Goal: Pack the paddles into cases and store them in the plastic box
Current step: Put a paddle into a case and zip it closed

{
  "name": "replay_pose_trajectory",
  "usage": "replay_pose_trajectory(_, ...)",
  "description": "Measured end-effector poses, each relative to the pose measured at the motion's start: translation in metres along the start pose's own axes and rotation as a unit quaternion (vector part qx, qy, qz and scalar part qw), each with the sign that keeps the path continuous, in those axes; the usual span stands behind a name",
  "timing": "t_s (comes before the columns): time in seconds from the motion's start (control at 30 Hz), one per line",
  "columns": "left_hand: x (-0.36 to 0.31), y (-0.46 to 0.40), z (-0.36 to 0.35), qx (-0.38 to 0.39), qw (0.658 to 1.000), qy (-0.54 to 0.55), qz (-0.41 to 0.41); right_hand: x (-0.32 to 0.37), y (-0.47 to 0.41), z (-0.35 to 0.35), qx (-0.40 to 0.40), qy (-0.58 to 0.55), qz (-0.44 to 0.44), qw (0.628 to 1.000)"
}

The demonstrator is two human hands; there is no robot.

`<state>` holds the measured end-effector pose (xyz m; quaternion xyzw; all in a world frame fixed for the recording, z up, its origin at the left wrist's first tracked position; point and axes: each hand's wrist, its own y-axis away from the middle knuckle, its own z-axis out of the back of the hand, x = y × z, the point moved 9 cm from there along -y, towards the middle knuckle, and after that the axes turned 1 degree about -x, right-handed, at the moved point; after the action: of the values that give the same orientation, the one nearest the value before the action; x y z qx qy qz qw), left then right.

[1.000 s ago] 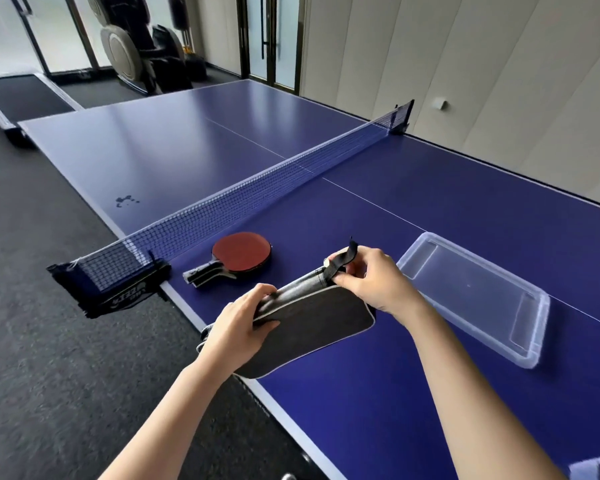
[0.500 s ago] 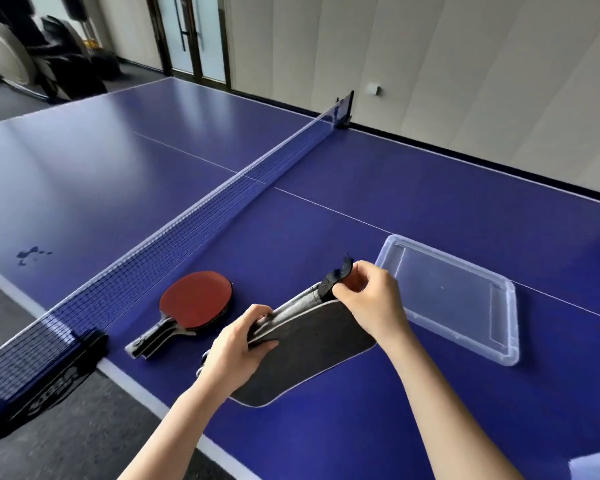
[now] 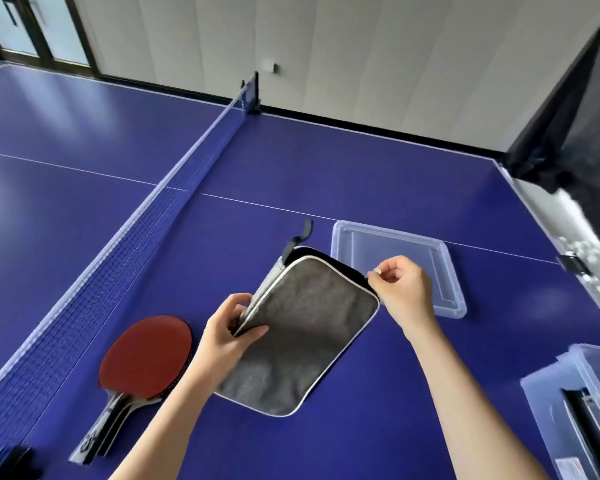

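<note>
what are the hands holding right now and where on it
Both hold the grey paddle case: the left hand pinches its left edge, the right hand pinches the zipper pull at its right corner.

grey case (image 3: 302,334) (white-piped), red paddle (image 3: 146,355), blue table (image 3: 361,174)

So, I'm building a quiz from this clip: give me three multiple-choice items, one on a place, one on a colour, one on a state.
1. Where does the red-faced wooden paddle lie?
A. in the box
B. on the blue table beside the net
C. in the case

2. What colour is the flat fabric paddle case?
A. grey
B. yellow
C. green

3. What is the right hand doing?
A. lying flat on the table
B. pinching the case's zip pull
C. gripping the paddle

Answers: B, the paddle lies flat by the net; A, grey cloth with pale piping; B, fingertips pinch a small metal pull at the case's edge while the left hand holds the other side.
</note>
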<state>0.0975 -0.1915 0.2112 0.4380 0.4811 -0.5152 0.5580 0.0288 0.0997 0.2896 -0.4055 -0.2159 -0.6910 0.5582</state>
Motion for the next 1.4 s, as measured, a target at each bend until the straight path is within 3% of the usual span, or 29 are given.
replay_pose_trajectory(0.5, 0.006, -0.023, -0.011, -0.005, 0.964, 0.233, 0.129, -0.057, 0.022, -0.010, -0.021, -0.125, -0.143, 0.982)
replay_pose_trajectory(0.8, 0.007, -0.032, -0.021, -0.085, 0.931, 0.303, 0.183, -0.091, 0.066, -0.019, -0.011, -0.163, -0.191, 0.968)
replay_pose_trajectory(1.1, 0.019, -0.034, -0.033, -0.156, 0.890, 0.343, 0.256, -0.087, 0.078, -0.001, 0.012, -0.098, -0.101, 0.990)
replay_pose_trajectory(1.4, 0.040, -0.023, -0.064, -0.208, 0.834, 0.376, 0.347, -0.051, 0.107, 0.010, -0.076, 0.053, 0.124, 0.988)
